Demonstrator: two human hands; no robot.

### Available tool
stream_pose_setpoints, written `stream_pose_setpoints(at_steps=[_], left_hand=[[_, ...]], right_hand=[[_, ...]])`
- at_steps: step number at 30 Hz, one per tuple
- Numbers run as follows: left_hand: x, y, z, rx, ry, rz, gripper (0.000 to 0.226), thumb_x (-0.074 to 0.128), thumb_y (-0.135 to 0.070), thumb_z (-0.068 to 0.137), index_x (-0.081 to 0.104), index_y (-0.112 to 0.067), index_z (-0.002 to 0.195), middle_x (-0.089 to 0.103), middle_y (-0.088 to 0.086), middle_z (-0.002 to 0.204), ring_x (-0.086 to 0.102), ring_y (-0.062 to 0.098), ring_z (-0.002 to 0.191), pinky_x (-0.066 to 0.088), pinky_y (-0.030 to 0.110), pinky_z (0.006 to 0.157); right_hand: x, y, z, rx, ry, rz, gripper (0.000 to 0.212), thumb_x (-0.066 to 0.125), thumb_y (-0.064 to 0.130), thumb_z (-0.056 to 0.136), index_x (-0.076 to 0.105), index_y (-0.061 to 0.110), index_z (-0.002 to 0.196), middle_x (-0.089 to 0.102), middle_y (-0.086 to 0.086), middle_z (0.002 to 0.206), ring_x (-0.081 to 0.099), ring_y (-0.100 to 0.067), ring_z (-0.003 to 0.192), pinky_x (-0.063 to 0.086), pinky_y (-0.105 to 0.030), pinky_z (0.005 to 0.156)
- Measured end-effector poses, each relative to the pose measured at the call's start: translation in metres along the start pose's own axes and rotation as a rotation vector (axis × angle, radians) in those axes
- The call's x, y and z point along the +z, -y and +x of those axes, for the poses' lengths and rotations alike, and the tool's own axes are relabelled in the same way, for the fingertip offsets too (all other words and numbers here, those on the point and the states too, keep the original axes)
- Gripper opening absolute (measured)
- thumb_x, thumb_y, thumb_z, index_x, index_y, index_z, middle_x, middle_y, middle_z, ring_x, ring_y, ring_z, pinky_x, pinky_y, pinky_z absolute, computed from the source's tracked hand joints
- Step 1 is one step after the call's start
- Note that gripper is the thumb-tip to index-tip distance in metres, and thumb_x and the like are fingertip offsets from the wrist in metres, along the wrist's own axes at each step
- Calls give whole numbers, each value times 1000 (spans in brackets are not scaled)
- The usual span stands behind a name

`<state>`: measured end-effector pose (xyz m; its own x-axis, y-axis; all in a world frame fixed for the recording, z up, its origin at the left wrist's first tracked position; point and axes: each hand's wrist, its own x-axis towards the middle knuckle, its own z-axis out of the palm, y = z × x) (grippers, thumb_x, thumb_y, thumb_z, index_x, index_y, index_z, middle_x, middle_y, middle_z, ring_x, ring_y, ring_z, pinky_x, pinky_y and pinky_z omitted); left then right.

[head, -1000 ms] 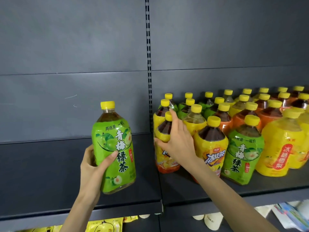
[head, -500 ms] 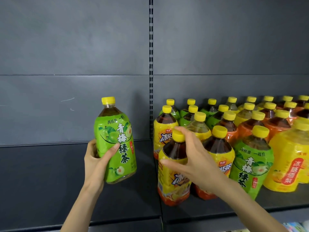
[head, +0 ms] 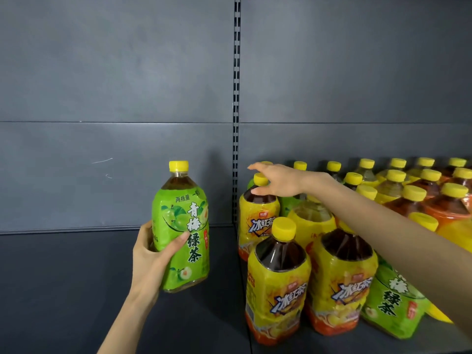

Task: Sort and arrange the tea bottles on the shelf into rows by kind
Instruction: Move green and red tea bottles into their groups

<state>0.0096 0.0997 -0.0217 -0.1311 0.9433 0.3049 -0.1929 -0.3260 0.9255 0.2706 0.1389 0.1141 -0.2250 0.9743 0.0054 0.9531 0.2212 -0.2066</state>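
Note:
My left hand (head: pixel 149 261) grips a green plum green-tea bottle (head: pixel 182 226) with a yellow cap, held upright above the bare left shelf board (head: pixel 63 290). My right hand (head: pixel 281 180) reaches over the bottles on the right. Its spread fingers and thumb straddle the cap of a yellow-labelled iced black tea bottle (head: pixel 258 221) at the left of the group; a closed grip is not visible. In front of that one stand two more iced black tea bottles (head: pixel 278 284), side by side at the shelf front. Another green tea bottle (head: pixel 393 302) stands under my right forearm.
Several more yellow-capped bottles (head: pixel 413 198) with orange, yellow and green labels crowd the right shelf to its back wall. A slotted upright post (head: pixel 236 98) divides the two shelf bays. The grey back panel (head: pixel 115 72) rises behind.
My right hand has let go of the front iced black tea bottle, which now stands at the shelf front, and has moved back to the bottle behind it. The left hand still holds the green bottle.

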Motion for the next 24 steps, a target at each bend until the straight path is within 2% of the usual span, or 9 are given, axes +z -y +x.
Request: stream_pose_setpoints(at_steps=[1, 3, 5, 7, 9, 13, 17, 22, 24], left_hand=[[-1, 1, 1, -3, -2, 0, 72, 80, -46, 37, 58, -28, 104, 69, -5, 95, 69, 6, 78, 53, 17, 56], [-3, 3, 3, -7, -11, 2, 73, 80, -46, 37, 58, -28, 104, 70, -5, 95, 69, 7, 79, 53, 18, 57], [-7, 5, 4, -8, -24, 7, 73, 79, -47, 37, 59, -27, 104, 70, -5, 94, 69, 6, 79, 53, 17, 57], [-10, 6, 5, -13, -34, 13, 72, 79, -47, 37, 59, -27, 103, 69, -4, 95, 69, 6, 79, 53, 17, 57], [-14, 7, 6, -11, -47, 14, 74, 79, -48, 38, 59, -25, 105, 69, -3, 98, 69, 7, 80, 53, 17, 57], [-23, 4, 6, -2, -81, 20, 81, 79, -49, 38, 58, -20, 111, 68, -2, 100, 68, 10, 84, 54, 17, 58], [-33, -1, 5, 14, -105, 21, 77, 82, -42, 45, 56, -18, 113, 67, -3, 98, 67, 12, 85, 54, 18, 58], [-39, -3, 1, 13, -130, -2, 65, 78, -32, 55, 54, -18, 114, 66, -2, 99, 66, 10, 85, 55, 19, 61], [-41, -3, -2, 18, -118, -3, 65, 78, -28, 56, 53, -17, 116, 65, -4, 99, 66, 9, 85, 55, 17, 61]], right_hand=[[1, -4, 8, 36, 18, -5, 60, 59, 34, 93, 32, 15, 143, 43, -10, 140, 43, -27, 127, 36, -30, 98], [3, -9, 17, 50, -3, 23, 39, 64, 32, 90, 48, 15, 122, 51, -7, 118, 50, -27, 115, 42, -31, 89], [2, -10, 17, -15, -28, 68, 26, 68, 28, 87, 51, 19, 105, 51, -1, 103, 52, -21, 100, 42, -27, 79], [2, -8, 12, -106, -26, 111, 25, 69, 22, 86, 53, 18, 106, 52, 4, 96, 52, -16, 94, 43, -21, 71], [4, -3, 7, -178, -15, 134, 25, 68, 18, 87, 56, 17, 109, 53, 10, 91, 54, -15, 93, 46, -21, 73], [1, 18, -2, -294, 5, 127, 23, 68, 16, 87, 58, 20, 106, 60, 3, 99, 59, -20, 98, 50, -43, 88], [-12, 45, -20, -361, -5, 182, 22, 71, 14, 84, 59, 21, 101, 62, 0, 99, 60, -24, 96, 49, -47, 88], [-11, 75, -56, -386, -41, 170, 21, 68, 19, 86, 59, 18, 105, 60, 11, 87, 61, -12, 87, 52, -40, 82], [-3, 86, -71, -415, -87, 147, 23, 68, 23, 87, 59, 19, 108, 62, 10, 89, 61, -12, 88, 51, -38, 80]])
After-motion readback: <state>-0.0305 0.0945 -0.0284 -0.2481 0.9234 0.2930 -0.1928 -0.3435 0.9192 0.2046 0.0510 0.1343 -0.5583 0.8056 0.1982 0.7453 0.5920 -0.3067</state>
